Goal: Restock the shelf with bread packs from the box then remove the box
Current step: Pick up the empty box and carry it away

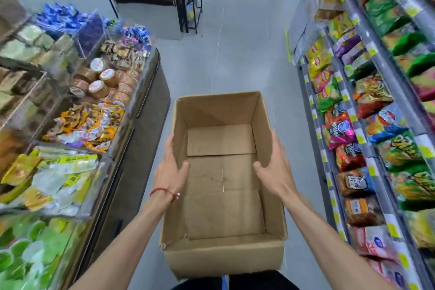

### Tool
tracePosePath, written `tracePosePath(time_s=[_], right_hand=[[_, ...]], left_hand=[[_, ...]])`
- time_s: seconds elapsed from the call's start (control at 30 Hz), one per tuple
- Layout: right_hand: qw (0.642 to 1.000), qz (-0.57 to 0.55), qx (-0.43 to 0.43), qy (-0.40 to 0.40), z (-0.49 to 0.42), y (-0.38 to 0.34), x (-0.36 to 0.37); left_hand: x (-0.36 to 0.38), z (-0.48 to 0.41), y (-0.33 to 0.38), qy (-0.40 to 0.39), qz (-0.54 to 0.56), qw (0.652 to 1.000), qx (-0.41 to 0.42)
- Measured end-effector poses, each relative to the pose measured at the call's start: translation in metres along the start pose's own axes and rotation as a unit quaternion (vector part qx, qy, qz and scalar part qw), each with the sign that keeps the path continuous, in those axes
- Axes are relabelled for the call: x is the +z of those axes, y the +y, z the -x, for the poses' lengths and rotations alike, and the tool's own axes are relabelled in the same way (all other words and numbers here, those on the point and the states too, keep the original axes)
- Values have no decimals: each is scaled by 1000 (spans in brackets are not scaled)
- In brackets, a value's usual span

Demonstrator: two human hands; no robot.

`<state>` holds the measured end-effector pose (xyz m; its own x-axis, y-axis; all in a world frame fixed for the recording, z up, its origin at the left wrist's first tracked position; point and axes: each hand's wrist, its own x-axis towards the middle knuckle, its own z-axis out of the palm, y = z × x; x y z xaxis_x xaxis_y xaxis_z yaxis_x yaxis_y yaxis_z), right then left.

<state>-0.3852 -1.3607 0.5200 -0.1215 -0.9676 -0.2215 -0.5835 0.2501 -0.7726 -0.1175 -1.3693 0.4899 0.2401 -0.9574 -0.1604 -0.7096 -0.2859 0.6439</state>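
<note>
Restocking looks done: the cardboard box is empty. Left hand and right hand each grip a side wall, thumbs inside; next, probably carry it away down the aisle.

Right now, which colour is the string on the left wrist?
Red string bracelet, clearest in the head view.

Snack bags line the right racks; packaged sweets fill left bins.
</note>
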Motion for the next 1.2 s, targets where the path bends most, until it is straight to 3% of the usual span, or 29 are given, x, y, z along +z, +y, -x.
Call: tracePosePath(time_s=[0.67, 1.2], right_hand=[[999, -28, 6, -21, -510, -123, -26], [996, 11, -60, -65, -891, -279, 31]], left_hand=[[27, -494, 165, 13, 1, 1000, -2], [-7, -871, 197, 86, 19, 995, -52]])
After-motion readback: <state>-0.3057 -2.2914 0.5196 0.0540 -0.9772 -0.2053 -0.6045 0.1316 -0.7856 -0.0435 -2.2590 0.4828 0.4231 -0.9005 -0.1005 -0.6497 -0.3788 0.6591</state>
